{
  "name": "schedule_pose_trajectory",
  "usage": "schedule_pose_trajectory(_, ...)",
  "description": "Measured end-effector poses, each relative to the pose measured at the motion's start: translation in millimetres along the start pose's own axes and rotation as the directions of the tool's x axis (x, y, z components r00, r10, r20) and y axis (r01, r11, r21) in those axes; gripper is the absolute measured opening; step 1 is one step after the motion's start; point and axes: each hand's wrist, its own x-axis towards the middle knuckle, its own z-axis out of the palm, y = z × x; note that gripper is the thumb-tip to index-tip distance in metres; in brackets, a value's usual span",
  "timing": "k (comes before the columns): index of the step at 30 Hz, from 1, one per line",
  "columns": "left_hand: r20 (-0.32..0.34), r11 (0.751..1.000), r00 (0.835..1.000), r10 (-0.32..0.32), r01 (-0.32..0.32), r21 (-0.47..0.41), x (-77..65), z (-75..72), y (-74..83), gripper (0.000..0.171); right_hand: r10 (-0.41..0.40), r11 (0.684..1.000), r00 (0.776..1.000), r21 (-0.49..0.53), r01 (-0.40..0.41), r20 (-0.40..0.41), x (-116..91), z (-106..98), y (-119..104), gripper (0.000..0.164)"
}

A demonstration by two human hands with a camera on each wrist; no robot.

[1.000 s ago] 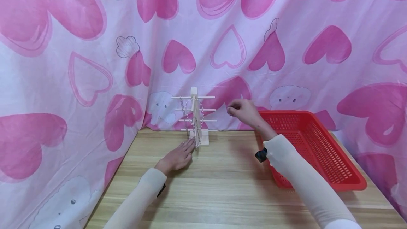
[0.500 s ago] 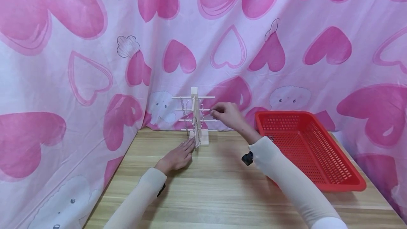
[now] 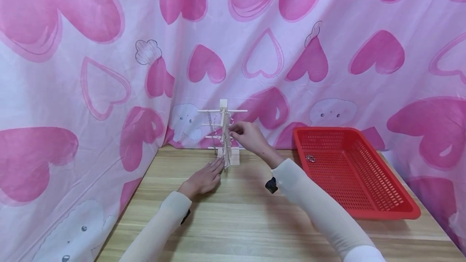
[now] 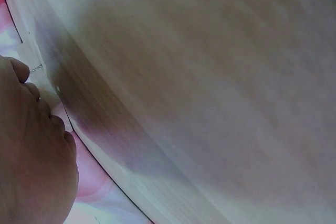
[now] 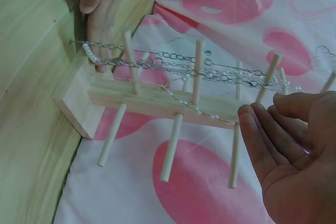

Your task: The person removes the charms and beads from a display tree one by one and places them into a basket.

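Observation:
A wooden jewelry stand with rows of pegs stands upright at the back of the table. Silver chains and white-beaded necklaces hang from it. My left hand lies low with extended fingers touching the stand's base; in the left wrist view its fingers are dark. My right hand is beside the stand's right side. In the right wrist view its fingertips are close to a peg and the end of a thin beaded strand, and nothing shows between thumb and fingers.
A red perforated basket stands at the right of the wooden table, with a small silver chain-like piece inside. A pink heart-patterned curtain hangs close behind the stand and along the left.
My right hand has moved left from above the basket's near-left rim to the stand, uncovering the small silver piece in the basket. My left hand has stayed at the base.

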Motion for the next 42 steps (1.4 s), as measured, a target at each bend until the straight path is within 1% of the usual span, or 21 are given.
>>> schedule_pose_trajectory(5,0.013,1.000,1.000,0.005,-0.005,0.012,0.4,-0.4,-0.7,0.061,0.009,1.000,1.000,0.004,-0.009,-0.005,2,8,2,0.023)
schedule_pose_trajectory(9,0.010,1.000,1.000,0.000,0.000,-0.015,0.8,-1.1,-1.0,0.061,0.004,1.000,1.000,0.002,-0.004,0.004,4,14,3,0.022)
schedule_pose_trajectory(15,0.005,1.000,1.000,0.006,-0.006,-0.025,2.1,0.6,-2.4,0.062,-0.016,1.000,1.000,-0.002,0.016,0.000,4,22,4,0.017)
schedule_pose_trajectory(18,0.007,1.000,1.000,0.005,-0.005,-0.009,2.7,1.8,-3.4,0.062,-0.021,1.000,1.000,-0.009,0.020,-0.015,3,24,4,0.013)
schedule_pose_trajectory(19,0.005,1.000,1.000,0.004,-0.004,-0.017,2.6,1.4,-3.0,0.061,-0.023,1.000,1.000,-0.010,0.023,-0.021,3,25,5,0.012)
schedule_pose_trajectory(21,0.015,1.000,1.000,-0.003,0.003,0.005,2.5,1.3,-2.7,0.062,-0.028,1.000,0.999,-0.006,0.028,-0.031,3,27,6,0.011)
schedule_pose_trajectory(23,0.024,1.000,1.000,-0.011,0.010,0.016,2.8,1.7,-3.0,0.062,-0.036,0.999,0.998,-0.003,0.035,-0.043,3,28,8,0.010)
schedule_pose_trajectory(25,0.026,1.000,1.000,-0.016,0.016,0.008,2.3,0.0,-1.6,0.062,-0.042,0.999,0.998,-0.006,0.041,-0.055,3,29,9,0.009)
schedule_pose_trajectory(27,0.041,0.999,0.999,-0.027,0.026,0.024,2.9,0.6,-2.5,0.062,-0.046,0.999,0.997,-0.017,0.045,-0.064,3,29,9,0.008)
schedule_pose_trajectory(35,0.045,0.999,0.999,-0.021,0.019,0.043,5.0,6.9,-9.1,0.062,-0.050,0.998,0.996,-0.041,0.048,-0.070,3,29,8,0.007)
schedule_pose_trajectory(42,0.044,0.999,0.999,-0.022,0.020,0.041,3.3,1.9,-4.3,0.062,-0.062,0.997,0.995,-0.039,0.059,-0.079,1,29,6,0.006)
